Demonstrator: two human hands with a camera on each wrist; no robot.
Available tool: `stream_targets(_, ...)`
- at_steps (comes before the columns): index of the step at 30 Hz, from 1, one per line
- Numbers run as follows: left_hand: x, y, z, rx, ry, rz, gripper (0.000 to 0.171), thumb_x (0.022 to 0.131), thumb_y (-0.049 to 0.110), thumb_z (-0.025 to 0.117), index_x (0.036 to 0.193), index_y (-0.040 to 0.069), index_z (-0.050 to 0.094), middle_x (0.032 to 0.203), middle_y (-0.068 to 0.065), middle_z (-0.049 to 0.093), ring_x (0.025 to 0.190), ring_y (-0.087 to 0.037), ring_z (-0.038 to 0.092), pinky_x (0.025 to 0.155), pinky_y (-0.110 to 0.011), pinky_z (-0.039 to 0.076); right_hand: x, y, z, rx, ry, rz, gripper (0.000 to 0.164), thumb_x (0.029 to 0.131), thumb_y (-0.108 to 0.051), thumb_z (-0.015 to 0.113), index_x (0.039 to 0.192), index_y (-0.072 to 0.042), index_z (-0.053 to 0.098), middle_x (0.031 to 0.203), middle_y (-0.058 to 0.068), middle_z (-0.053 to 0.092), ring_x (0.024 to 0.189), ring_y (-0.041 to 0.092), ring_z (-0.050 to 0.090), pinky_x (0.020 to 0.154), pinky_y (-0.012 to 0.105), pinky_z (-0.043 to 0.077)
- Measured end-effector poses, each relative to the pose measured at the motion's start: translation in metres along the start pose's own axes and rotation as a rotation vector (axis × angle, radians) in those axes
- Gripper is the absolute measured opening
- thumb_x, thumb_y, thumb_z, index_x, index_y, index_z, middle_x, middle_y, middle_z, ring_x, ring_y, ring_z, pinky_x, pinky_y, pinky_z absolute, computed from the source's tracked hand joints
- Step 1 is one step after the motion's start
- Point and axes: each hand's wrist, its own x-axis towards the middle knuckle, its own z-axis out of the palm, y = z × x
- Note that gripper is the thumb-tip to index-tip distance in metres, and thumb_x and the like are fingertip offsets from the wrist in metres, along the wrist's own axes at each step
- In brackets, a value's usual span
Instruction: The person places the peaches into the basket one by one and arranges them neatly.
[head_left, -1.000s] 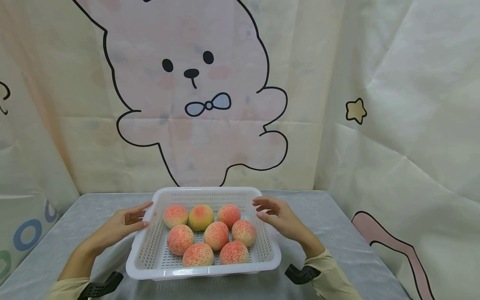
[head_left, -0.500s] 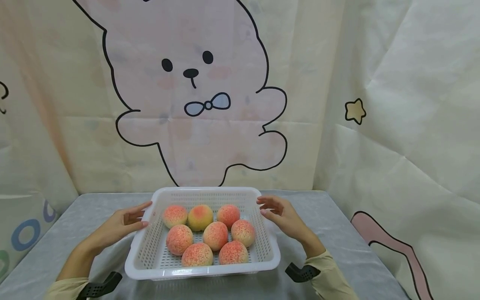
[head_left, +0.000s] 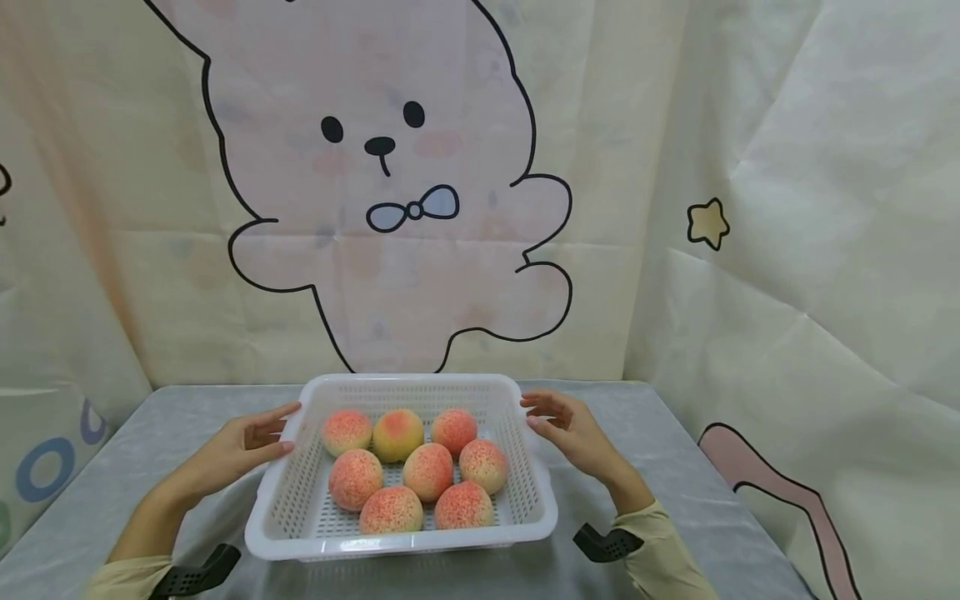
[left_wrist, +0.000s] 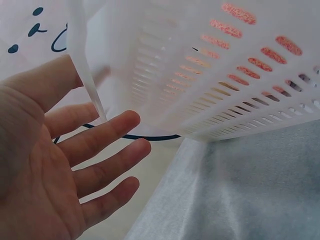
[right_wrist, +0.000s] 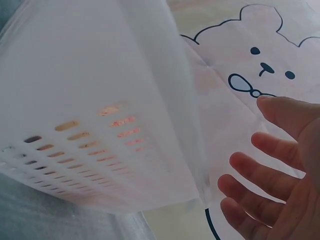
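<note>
A white plastic basket (head_left: 401,546) with slotted walls holds several red-and-yellow peaches (head_left: 428,472). In the head view it stands on a grey cloth-covered table. My left hand (head_left: 234,454) is at its left side, thumb and index fingertips touching the rim (left_wrist: 87,65). In the left wrist view the other fingers of that hand (left_wrist: 55,170) extend loosely under the rim. Beside the right rim is my right hand (head_left: 573,433), fingers slightly bent and holding nothing. The right wrist view shows this hand (right_wrist: 280,175) apart from the basket wall (right_wrist: 100,75).
The grey tablecloth (head_left: 630,467) extends on both sides of the basket. A pale curtain (head_left: 600,125) with a cartoon bear hangs behind the table, and similar cloth (head_left: 847,250) closes off the right side. Black wrist devices (head_left: 607,543) sit at both sleeves.
My right hand has drifted slightly right, from over the basket's right rim to beside it. My left hand stays at the left rim. The whole view has shifted a little.
</note>
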Motion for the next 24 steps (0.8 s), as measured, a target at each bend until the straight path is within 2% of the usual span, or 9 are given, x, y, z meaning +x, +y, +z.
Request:
stream_targets(8,0.002,0.0,0.003,0.029,0.017,-0.012,0.07,0.1,0.028,0.064,0.156,-0.001,0.033,0.141,-0.031,0.056,0.123,-0.046,0.062,0.087,-0.05,0.06,-0.002,0.004,-0.004,-0.028,0.021,-0.001,0.038,0.099,-0.013,0.063,0.133,0.002,0.059,0.13,0.024,0.065,0.115,0.039,0.065,0.088,0.027,0.054)
stream_targets(15,0.003,-0.004,0.002,0.023,0.021,0.043,0.064,0.102,0.022,0.06,0.154,-0.004,0.034,0.14,-0.034,0.055,0.12,-0.048,0.063,0.084,-0.051,0.06,-0.001,0.006,-0.006,-0.08,0.051,0.014,0.036,0.098,-0.015,0.065,0.132,-0.002,0.061,0.129,0.023,0.066,0.112,0.03,0.065,0.088,0.03,0.053)
stream_targets(19,0.003,-0.006,0.001,0.033,0.046,0.067,0.06,0.103,0.02,0.059,0.153,-0.004,0.036,0.139,-0.035,0.056,0.119,-0.049,0.063,0.084,-0.053,0.06,-0.001,0.008,-0.007,-0.108,0.059,0.021,0.035,0.098,-0.015,0.065,0.131,-0.005,0.062,0.128,0.021,0.067,0.111,0.031,0.066,0.088,0.032,0.053)
stream_targets(24,0.002,-0.008,0.0,0.081,0.099,0.061,0.059,0.102,0.022,0.06,0.151,-0.004,0.039,0.136,-0.036,0.058,0.116,-0.05,0.064,0.084,-0.061,0.057,0.0,0.011,-0.007,-0.14,0.065,0.033,0.035,0.097,-0.016,0.067,0.131,-0.005,0.062,0.128,0.02,0.067,0.112,0.035,0.065,0.087,0.032,0.053)
